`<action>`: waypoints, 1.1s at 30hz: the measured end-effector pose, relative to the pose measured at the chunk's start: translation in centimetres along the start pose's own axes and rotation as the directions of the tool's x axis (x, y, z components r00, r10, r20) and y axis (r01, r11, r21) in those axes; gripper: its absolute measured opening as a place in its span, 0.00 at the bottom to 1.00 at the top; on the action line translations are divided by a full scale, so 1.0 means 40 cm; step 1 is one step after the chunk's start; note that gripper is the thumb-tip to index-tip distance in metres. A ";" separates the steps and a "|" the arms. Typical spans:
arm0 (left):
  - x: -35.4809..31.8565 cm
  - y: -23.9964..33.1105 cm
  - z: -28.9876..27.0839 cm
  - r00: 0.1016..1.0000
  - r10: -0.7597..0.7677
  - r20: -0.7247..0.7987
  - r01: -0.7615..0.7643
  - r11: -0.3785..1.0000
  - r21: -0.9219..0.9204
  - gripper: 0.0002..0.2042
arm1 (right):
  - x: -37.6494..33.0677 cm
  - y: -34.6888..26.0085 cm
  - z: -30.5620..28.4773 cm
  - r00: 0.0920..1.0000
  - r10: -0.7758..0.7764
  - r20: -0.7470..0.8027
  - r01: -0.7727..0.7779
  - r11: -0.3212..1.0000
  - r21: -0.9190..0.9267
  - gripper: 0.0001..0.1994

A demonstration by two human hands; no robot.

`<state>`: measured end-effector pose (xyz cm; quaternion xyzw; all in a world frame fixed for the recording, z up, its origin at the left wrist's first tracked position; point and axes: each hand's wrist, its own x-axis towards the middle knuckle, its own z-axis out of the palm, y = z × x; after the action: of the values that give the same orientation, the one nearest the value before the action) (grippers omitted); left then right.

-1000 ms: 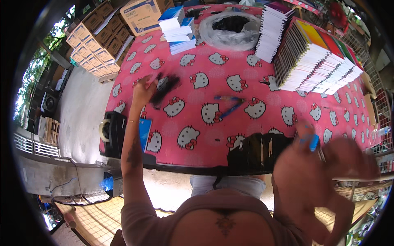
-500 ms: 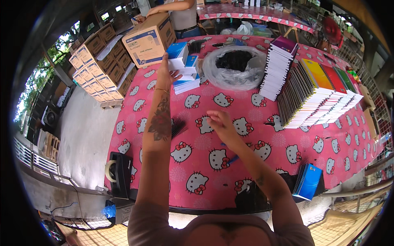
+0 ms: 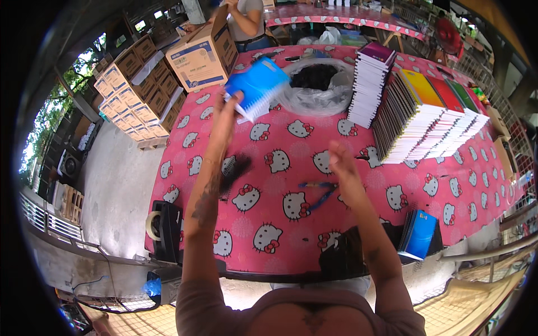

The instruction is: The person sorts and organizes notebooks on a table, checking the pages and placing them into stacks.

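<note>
My left hand [image 3: 226, 115] grips a small stack of blue-covered notebooks [image 3: 256, 84] by its near left edge. The stack is raised and tilted over the far left of the table, slightly blurred by motion. Under it, part of a white page edge shows, mostly hidden. My right hand [image 3: 346, 168] hovers above the middle of the table with nothing in it, its fingers loosely apart. Just left of that hand, pliers with blue handles [image 3: 319, 196] lie on the pink patterned cloth [image 3: 263, 207]. A black brush-like bundle [image 3: 235, 172] rests beside my left forearm.
A carton [image 3: 197, 61] stands at the far left, with another person [image 3: 246, 22] behind it. Bagged black material [image 3: 316, 81] lies at the far middle. Tall spiral notebook stacks [image 3: 417, 117] rise on the right. A tape dispenser [image 3: 165, 229] and blue notebooks [image 3: 419, 235] sit near the front corners.
My left hand has taken hold of the blue notebooks and lifted them up and rightward. My right hand has moved right. The other person's arm has shifted and a carton flap stands up.
</note>
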<state>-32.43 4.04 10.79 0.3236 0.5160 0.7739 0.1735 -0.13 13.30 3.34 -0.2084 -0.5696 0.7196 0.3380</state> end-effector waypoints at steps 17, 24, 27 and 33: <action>-0.825 -0.171 0.130 0.869 -0.149 0.472 -0.052 0.921 0.387 0.45 | -0.430 0.098 -0.133 0.968 -0.137 0.213 0.239 0.765 -0.598 0.50; -0.726 -0.091 0.124 0.809 -0.400 0.431 0.333 0.916 0.225 0.34 | -0.396 0.008 -0.153 0.979 0.146 0.140 -0.078 0.912 -0.403 0.37; -0.634 -0.156 0.114 0.965 -0.173 0.199 0.103 0.942 0.320 0.19 | -0.397 -0.003 -0.191 0.980 0.195 0.044 -0.190 0.977 -0.100 0.32; -0.644 -0.207 0.164 0.786 -0.045 0.617 -0.568 0.345 0.748 0.14 | -0.439 -0.061 -0.210 0.906 0.410 -0.108 -0.418 0.905 -0.078 0.35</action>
<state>-9.69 -3.60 -3.34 0.6485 0.7172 0.2532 -0.0299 18.25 6.57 1.96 -0.3727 -0.5317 0.7359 0.1917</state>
